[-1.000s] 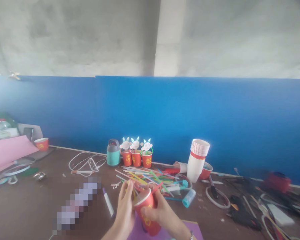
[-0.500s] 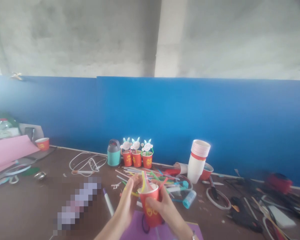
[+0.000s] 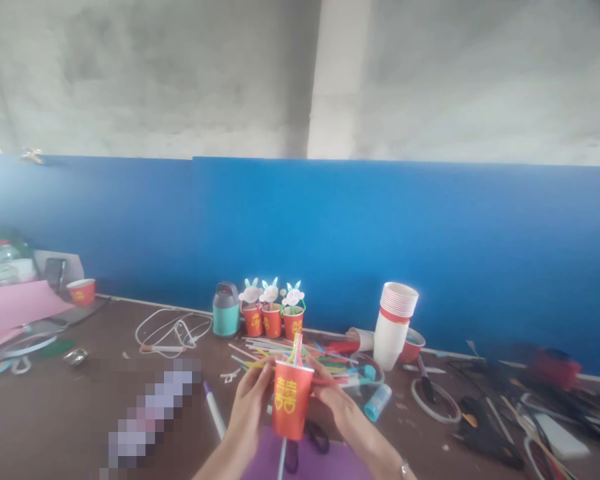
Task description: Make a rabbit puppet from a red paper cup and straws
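A red paper cup [image 3: 291, 400] with a yellow emblem is held upright above the table between both my hands. My left hand [image 3: 250, 403] grips its left side and my right hand [image 3: 333, 399] grips its right side near the rim. Coloured straws [image 3: 296, 348] stick up out of the cup, and a pale straw [image 3: 281, 460] pokes down below its base. Beneath it lie a purple sheet [image 3: 325, 463] and black-handled scissors [image 3: 316, 437].
Behind lie loose coloured straws [image 3: 275, 350], three red cups with paper rabbits [image 3: 273, 313], a teal container [image 3: 225, 310], a stack of white cups [image 3: 395, 323], a glue stick [image 3: 379, 402], a marker [image 3: 213, 410], white cable [image 3: 173, 327], pink paper [image 3: 10, 310] and a blue wall.
The cup has risen and turned upright with its emblem facing me. Both hands moved up with it, and straws now stand in its mouth.
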`<state>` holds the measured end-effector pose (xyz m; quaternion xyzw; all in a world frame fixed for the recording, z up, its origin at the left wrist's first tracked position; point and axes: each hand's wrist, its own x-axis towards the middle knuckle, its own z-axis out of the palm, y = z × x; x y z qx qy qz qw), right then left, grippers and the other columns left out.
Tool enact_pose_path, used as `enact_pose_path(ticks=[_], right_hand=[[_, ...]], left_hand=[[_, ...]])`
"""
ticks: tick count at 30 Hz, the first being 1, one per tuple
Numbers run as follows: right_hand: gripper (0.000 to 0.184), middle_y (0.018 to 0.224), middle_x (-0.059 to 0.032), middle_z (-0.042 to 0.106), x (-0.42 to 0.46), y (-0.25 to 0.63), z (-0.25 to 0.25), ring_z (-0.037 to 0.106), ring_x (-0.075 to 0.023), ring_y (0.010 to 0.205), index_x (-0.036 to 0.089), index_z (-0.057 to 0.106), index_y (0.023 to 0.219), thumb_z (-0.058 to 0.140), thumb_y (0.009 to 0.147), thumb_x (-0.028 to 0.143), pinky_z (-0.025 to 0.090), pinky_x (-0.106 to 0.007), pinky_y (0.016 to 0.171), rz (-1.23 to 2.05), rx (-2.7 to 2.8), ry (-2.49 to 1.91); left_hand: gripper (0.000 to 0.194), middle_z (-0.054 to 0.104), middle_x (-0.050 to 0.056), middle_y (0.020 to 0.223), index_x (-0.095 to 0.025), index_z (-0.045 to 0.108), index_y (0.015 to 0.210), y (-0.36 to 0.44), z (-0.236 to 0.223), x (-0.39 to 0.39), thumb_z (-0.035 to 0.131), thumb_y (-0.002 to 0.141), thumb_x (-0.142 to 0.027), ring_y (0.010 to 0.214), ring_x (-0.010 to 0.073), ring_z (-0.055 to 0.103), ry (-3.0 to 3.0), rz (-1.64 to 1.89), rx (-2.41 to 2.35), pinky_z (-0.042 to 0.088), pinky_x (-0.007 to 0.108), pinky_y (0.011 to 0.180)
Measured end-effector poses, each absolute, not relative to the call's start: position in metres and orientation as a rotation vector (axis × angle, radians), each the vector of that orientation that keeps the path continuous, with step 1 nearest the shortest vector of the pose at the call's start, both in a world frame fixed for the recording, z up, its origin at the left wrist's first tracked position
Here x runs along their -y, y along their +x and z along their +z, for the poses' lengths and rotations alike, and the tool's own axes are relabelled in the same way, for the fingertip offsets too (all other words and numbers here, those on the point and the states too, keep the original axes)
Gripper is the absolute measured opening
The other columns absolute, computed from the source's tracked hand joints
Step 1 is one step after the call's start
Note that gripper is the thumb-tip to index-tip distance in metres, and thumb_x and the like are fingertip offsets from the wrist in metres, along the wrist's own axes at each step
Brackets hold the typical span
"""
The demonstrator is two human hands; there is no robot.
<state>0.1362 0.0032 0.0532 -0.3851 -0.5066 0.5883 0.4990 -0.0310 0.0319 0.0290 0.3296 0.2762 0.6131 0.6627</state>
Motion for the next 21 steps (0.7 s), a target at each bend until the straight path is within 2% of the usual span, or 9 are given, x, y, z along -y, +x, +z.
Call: enact_pose_path(ticks=[3,5,8,10,11,13,16,21], right_hand=[[0.045,0.118,-0.0074,0.063,-0.005,0.146,0.059,0.059,-0.0257,0.102,0.025,0.064,0.113,0.061,0.077,0.051,0.043,-0.041,0.093,1.298,1.259,-0.979],[0.04,0.114,-0.0085,0.064,-0.008,0.148,0.06,0.061,-0.0261,0.094,0.023,0.066,0.11,0.061,0.077,0.046,0.046,-0.041,0.086,1.247,1.246,-0.966],[0.025,0.086,-0.006,0.071,-0.011,0.145,0.056,0.063,-0.0239,0.072,0.021,0.069,0.093,0.061,0.074,0.035,0.05,-0.038,0.068,1.196,1.145,-1.041],[0.016,0.062,-0.0011,0.067,-0.012,0.141,0.053,0.058,-0.0193,0.054,0.021,0.068,0.082,0.062,0.068,0.027,0.046,-0.032,0.053,1.191,1.064,-1.125],[0.016,0.058,0.0005,0.065,-0.012,0.139,0.052,0.056,-0.0176,0.05,0.021,0.068,0.08,0.062,0.066,0.023,0.044,-0.029,0.049,1.228,1.034,-1.124],[0.021,0.062,0.0005,0.066,-0.011,0.137,0.053,0.059,-0.0169,0.053,0.02,0.067,0.082,0.063,0.062,0.015,0.044,-0.027,0.05,1.354,0.956,-1.009],[0.025,0.076,-0.0012,0.069,-0.01,0.138,0.058,0.065,-0.0161,0.069,0.018,0.066,0.084,0.067,0.06,0.01,0.049,-0.024,0.061,1.506,0.794,-0.775],[0.025,0.081,-0.0029,0.071,-0.014,0.145,0.061,0.066,-0.0137,0.073,0.014,0.07,0.081,0.08,0.058,0.015,0.052,-0.021,0.07,1.513,0.605,-0.698]], left_hand=[[0.03,0.072,0.007,0.096,-0.019,0.069,0.094,-0.033,0.027,-0.033,0.07,0.074,-0.041,0.094,0.0236,0.065,0.779,1.399,-0.6,0.049,0.031,0.082],[0.03,0.071,0.007,0.1,-0.019,0.07,0.093,-0.033,0.027,-0.031,0.069,0.075,-0.043,0.094,0.0231,0.064,0.799,1.408,-0.604,0.049,0.029,0.082],[0.03,0.072,0.006,0.094,-0.019,0.07,0.088,-0.03,0.027,-0.03,0.07,0.073,-0.045,0.087,0.0219,0.066,0.787,1.453,-0.672,0.05,0.027,0.074],[0.031,0.072,0.005,0.086,-0.019,0.069,0.085,-0.029,0.025,-0.03,0.071,0.071,-0.047,0.079,0.021,0.067,0.746,1.479,-0.723,0.05,0.026,0.066],[0.033,0.072,0.005,0.083,-0.018,0.069,0.084,-0.029,0.024,-0.031,0.071,0.07,-0.048,0.075,0.0207,0.067,0.728,1.479,-0.739,0.05,0.026,0.063],[0.035,0.072,0.005,0.082,-0.018,0.069,0.085,-0.029,0.02,-0.034,0.071,0.07,-0.049,0.073,0.0209,0.067,0.73,1.489,-0.741,0.05,0.026,0.062],[0.034,0.072,0.006,0.088,-0.017,0.07,0.091,-0.031,0.015,-0.037,0.07,0.073,-0.046,0.081,0.0215,0.066,0.81,1.527,-0.742,0.05,0.028,0.069],[0.036,0.072,0.008,0.096,-0.018,0.072,0.098,-0.032,0.018,-0.038,0.074,0.07,-0.04,0.09,0.0225,0.064,0.803,1.509,-0.649,0.049,0.028,0.076]])
